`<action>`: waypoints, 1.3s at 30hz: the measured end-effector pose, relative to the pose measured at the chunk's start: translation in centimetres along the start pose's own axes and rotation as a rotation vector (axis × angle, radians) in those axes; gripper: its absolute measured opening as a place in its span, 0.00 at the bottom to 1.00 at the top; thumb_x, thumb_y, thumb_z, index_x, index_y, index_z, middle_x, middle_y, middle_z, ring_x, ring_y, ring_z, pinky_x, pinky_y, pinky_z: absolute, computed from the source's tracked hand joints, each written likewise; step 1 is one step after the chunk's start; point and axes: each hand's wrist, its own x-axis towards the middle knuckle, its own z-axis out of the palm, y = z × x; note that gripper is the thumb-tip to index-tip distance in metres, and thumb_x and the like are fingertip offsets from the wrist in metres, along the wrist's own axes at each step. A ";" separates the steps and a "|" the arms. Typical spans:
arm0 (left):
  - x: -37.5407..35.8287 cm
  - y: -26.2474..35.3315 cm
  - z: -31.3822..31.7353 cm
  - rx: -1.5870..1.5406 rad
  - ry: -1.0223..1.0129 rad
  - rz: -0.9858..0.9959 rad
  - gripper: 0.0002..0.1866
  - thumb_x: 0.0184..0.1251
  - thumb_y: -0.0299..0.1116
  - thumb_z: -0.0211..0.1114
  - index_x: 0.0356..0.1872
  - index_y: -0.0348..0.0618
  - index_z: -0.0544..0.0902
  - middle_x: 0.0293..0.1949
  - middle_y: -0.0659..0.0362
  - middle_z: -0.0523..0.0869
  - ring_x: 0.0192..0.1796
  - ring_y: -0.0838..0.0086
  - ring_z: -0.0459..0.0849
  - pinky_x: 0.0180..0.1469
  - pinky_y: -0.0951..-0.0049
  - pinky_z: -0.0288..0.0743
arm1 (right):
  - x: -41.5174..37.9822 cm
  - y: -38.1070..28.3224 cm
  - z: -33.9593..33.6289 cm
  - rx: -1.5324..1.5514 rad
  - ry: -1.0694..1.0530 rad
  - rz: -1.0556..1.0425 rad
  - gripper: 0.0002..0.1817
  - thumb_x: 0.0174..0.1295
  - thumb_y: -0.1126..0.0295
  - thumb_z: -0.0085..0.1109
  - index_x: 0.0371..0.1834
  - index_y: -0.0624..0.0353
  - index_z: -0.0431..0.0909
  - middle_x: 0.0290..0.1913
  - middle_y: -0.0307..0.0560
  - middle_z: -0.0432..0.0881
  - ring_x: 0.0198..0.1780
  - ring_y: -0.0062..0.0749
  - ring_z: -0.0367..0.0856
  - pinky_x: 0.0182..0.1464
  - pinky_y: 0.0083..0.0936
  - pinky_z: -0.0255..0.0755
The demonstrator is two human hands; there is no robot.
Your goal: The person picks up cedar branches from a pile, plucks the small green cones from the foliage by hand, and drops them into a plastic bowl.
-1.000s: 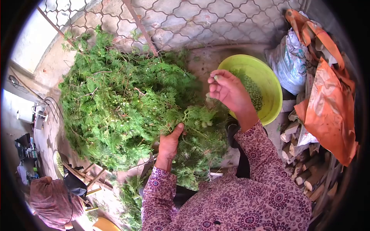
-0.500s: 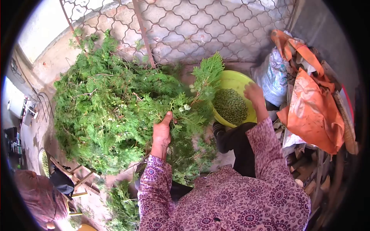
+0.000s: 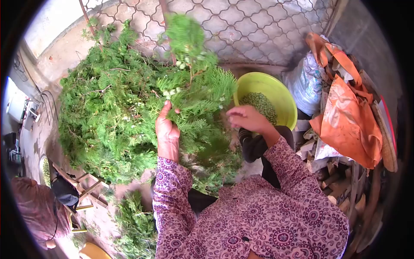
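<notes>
My left hand (image 3: 167,128) is closed around the stem of a leafy conifer branch (image 3: 189,82), held up over the heap. Pale green cones (image 3: 172,92) sit on the branch just above my thumb. My right hand (image 3: 248,118) is between the branch and the yellow basin (image 3: 288,101), its fingers loosely bent and slightly apart, with nothing visible in them. Small green cones (image 3: 261,103) cover part of the basin's bottom; the basin stands beside my dark-clad knee. A large heap of cut conifer branches (image 3: 103,116) lies on the left.
A wire lattice (image 3: 241,34) stands behind the heap. Right of the basin are a pale sack (image 3: 304,82), an orange bag (image 3: 347,125) and split wood (image 3: 338,185). More cut branches (image 3: 136,228) lie at lower left, near a wooden frame (image 3: 92,190) and another person (image 3: 39,211).
My right hand has moved left from above the basin toward the branch. My left hand has shifted up and left, swinging the branch more upright; its tip is blurred.
</notes>
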 end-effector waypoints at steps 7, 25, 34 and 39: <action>2.0 -1.3 -3.1 -0.156 0.081 0.025 0.17 0.61 0.33 0.58 0.50 0.38 0.75 0.55 0.53 0.74 0.59 0.67 0.67 0.65 0.68 0.50 | 1.5 0.8 2.5 -0.078 -0.129 -0.036 0.15 0.59 0.70 0.53 0.47 0.68 0.71 0.36 0.42 0.77 0.36 0.21 0.77 0.40 0.19 0.72; 0.2 -2.4 3.0 0.050 0.108 -0.087 0.17 0.54 0.38 0.66 0.41 0.39 0.78 0.42 0.57 0.81 0.52 0.70 0.73 0.57 0.69 0.60 | 7.6 -0.5 3.8 0.013 0.317 -0.208 0.07 0.55 0.74 0.58 0.33 0.66 0.76 0.27 0.39 0.78 0.28 0.16 0.75 0.31 0.15 0.70; 1.3 -3.2 2.1 0.145 0.050 -0.051 0.19 0.56 0.39 0.63 0.46 0.39 0.77 0.47 0.55 0.79 0.52 0.66 0.72 0.58 0.62 0.59 | 8.5 -0.1 0.8 0.465 0.003 -0.088 0.08 0.52 0.70 0.61 0.30 0.64 0.78 0.24 0.38 0.77 0.22 0.18 0.71 0.26 0.18 0.68; 2.4 -5.8 -2.1 0.150 -0.371 0.269 0.21 0.56 0.40 0.62 0.46 0.37 0.76 0.47 0.52 0.78 0.48 0.62 0.76 0.51 0.59 0.70 | 8.5 0.4 -0.5 0.447 -0.105 -0.189 0.11 0.55 0.68 0.59 0.38 0.62 0.77 0.23 0.36 0.77 0.23 0.17 0.73 0.27 0.16 0.68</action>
